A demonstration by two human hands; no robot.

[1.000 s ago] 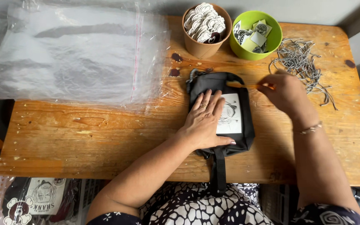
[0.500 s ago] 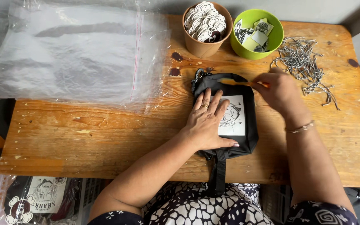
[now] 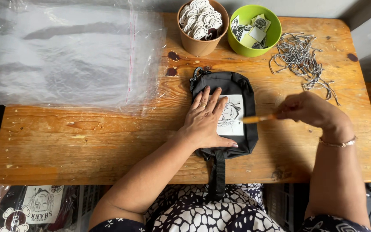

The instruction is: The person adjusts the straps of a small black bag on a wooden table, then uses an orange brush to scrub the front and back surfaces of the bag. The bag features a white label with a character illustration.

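Fingers of the left hand [image 3: 205,122] lie spread and flat, palm down, on the small black fabric pouch [image 3: 232,112], covering its left half beside the white printed patch [image 3: 232,115]. The right hand [image 3: 309,111] is closed in a pinch around a thin orange stick-like tool [image 3: 258,119], blurred, its tip at the patch's right edge. The pouch rests near the front middle of the worn wooden table [image 3: 108,141], its strap [image 3: 218,174] hanging over the near edge. For clean work, hold steady downward pressure so the fabric cannot slide, keep the tool low and nearly level, and keep the spread fingertips off the patch. Behind stand a brown paper cup of round tags [image 3: 202,26], a green bowl of cards [image 3: 254,31] and a heap of grey ball chains [image 3: 302,58]; clear plastic bags [image 3: 65,56] lie at left.
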